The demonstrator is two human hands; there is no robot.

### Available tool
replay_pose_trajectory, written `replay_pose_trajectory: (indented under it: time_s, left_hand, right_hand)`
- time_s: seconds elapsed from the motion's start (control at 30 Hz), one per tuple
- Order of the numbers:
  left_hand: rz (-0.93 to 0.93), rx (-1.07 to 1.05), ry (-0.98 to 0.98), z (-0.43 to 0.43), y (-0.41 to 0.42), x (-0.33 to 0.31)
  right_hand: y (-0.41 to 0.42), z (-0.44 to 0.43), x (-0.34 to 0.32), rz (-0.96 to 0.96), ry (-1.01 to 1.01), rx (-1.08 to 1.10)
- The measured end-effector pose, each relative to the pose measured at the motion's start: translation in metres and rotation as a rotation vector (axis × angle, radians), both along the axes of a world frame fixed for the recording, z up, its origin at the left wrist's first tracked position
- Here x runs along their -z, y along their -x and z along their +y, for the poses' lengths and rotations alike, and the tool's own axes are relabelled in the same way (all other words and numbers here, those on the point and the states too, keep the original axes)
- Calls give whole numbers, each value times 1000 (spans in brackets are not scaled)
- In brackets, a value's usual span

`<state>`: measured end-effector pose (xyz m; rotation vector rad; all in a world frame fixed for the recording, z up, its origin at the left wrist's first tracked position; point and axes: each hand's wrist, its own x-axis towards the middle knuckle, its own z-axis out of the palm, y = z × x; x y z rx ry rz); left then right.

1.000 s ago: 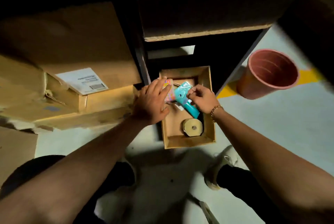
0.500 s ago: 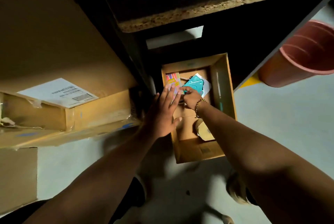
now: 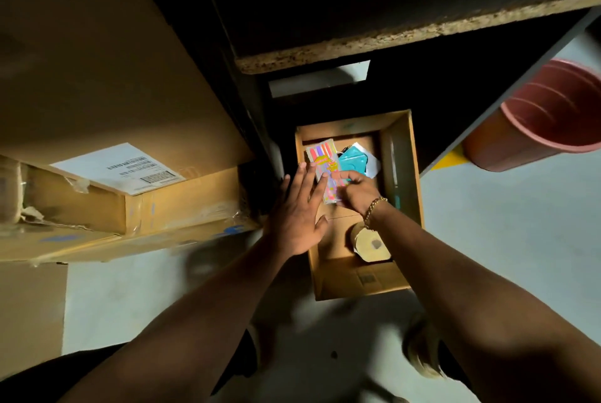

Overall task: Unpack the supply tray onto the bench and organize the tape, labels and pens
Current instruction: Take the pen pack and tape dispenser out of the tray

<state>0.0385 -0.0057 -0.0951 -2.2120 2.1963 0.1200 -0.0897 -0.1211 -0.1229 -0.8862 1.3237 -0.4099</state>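
Note:
An open cardboard supply tray [image 3: 414, 181] sits on the floor under a bench. Inside it lie a colourful pack of pens [image 3: 325, 162], a teal packet [image 3: 353, 162] on white paper at the far end, and a roll of tan tape [image 3: 370, 245] near the front. My right hand [image 3: 356, 189] pinches the near end of the pen pack. Over the tray's left wall, my left hand [image 3: 297, 210] is spread flat, fingertips touching the pen pack's left edge. A slim dark pen-like item [image 3: 395, 171] lies along the tray's right side.
The chipboard bench edge [image 3: 390, 35] overhangs the tray. Stacked cardboard boxes with a shipping label [image 3: 120, 168] fill the left. A pink plastic bin [image 3: 546, 116] stands at the right on the pale floor. My shoes show below the tray.
My right hand has shifted from the teal packet to the pen pack and pinched it. The pack has tilted toward me. My left hand stays spread beside it. The view moved closer.

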Motion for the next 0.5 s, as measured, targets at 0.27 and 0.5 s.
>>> replay_pose_trajectory:
  time_s: [0.27,0.5]
  left_hand:
    - [777,-473,-186,30,45,-96]
    - [1349,-455,-28,87,56,-226]
  right_hand:
    - [57,75,-106,-158,-73,101]
    - [71,144,-241,-312,59,21]
